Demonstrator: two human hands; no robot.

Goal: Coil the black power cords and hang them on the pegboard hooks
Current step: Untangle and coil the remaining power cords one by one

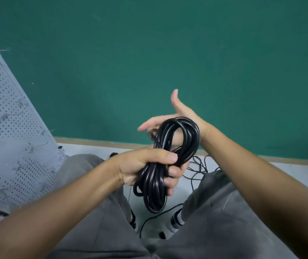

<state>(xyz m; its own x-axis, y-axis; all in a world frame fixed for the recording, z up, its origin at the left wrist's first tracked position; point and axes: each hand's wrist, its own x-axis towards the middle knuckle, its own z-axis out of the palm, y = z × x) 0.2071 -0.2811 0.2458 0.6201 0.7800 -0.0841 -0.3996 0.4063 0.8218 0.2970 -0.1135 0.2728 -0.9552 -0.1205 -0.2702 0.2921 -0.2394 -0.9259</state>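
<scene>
The coiled cord (160,165) looks like smooth black rubber or plastic, glossy enough to catch pale streaks of light. The grey pegboard (9,128) is matt, perforated and scuffed. The trousers (224,221) are soft grey cloth; the green wall (149,53) is matt.

Pale floor (299,176): thin black cords (196,171) strewn loose between feet; pegboard (9,128) base resting on it.

wall (149,53): green | floor (289,171): pale grey | baseboard (93,142): tan
</scene>
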